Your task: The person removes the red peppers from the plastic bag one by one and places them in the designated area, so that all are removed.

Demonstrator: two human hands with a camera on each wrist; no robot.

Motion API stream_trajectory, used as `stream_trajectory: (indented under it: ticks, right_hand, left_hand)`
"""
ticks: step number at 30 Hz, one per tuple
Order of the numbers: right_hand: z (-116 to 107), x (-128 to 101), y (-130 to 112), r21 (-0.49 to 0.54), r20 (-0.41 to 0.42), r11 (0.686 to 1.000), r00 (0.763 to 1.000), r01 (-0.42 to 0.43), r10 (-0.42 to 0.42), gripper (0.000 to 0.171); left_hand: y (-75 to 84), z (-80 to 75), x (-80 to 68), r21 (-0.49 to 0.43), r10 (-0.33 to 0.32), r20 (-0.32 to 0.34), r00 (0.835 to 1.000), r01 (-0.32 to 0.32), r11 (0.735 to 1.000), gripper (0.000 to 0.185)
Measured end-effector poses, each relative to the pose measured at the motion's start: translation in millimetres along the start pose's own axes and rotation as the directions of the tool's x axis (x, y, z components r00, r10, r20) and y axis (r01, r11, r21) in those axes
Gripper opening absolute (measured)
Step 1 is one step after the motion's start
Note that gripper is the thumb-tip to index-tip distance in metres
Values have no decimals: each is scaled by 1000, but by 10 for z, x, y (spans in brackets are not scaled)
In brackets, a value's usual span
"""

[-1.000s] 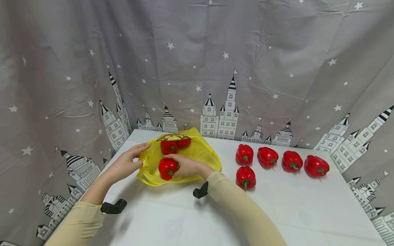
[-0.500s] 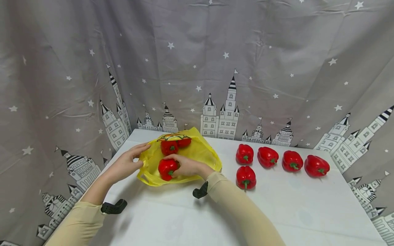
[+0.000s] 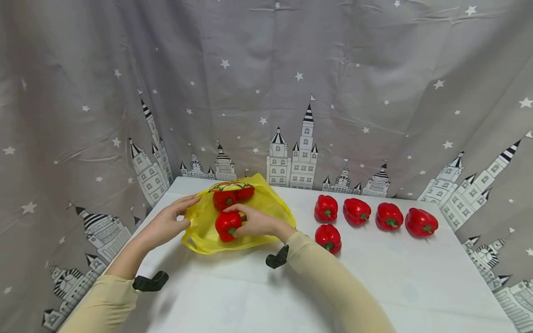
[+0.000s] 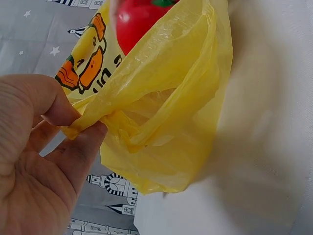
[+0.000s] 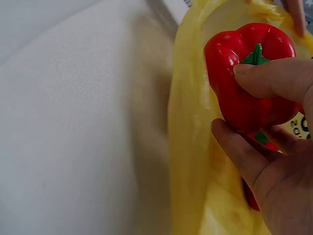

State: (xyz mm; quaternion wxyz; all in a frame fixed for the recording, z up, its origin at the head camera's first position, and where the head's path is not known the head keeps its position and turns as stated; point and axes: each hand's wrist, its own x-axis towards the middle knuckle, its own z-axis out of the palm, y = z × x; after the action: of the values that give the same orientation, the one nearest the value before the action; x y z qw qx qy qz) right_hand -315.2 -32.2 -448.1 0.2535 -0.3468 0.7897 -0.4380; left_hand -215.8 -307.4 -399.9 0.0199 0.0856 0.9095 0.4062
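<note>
A yellow plastic bag (image 3: 268, 203) lies on its side on the white table, its mouth spread towards me. My left hand (image 3: 164, 226) pinches the bag's left rim between thumb and fingers, plain in the left wrist view. At the bag's mouth my right hand (image 3: 261, 223) grips a red bell pepper (image 3: 227, 226), thumb near its green stem in the right wrist view. Deeper inside the bag are two more red peppers (image 3: 224, 200), partly covered by the bag's printed upper side.
Several red bell peppers (image 3: 389, 216) stand in a row at the table's (image 3: 233, 296) back right, with one pepper (image 3: 328, 238) in front of the row's left end. A grey curtain (image 3: 250, 55) printed with castles and stars hangs behind the table.
The head view has shifted slightly. My right hand has moved the gripped pepper a little right and further into the bag, turning it slightly. My left hand keeps its hold on the rim.
</note>
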Motion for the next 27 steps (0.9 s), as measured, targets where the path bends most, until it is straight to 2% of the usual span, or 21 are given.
stream_trajectory:
  ticks: [9,18,27]
  right_hand:
    - [-234,-309,-104,32,-16,999,1000,-4,5,67]
    - [-511,-684,-52,103,-46,994,999,-17,22,67]
    - [-792,-1090,51,83,-126,995,989,-61,71,71]
  left_hand:
    - [20,10,12,9,1,5,1000,-2,1000,68]
    - [23,11,24,0,11,6,1000,-11,1000,69]
    - [-13,11,33,-6,18,6,1000,-18,1000,69]
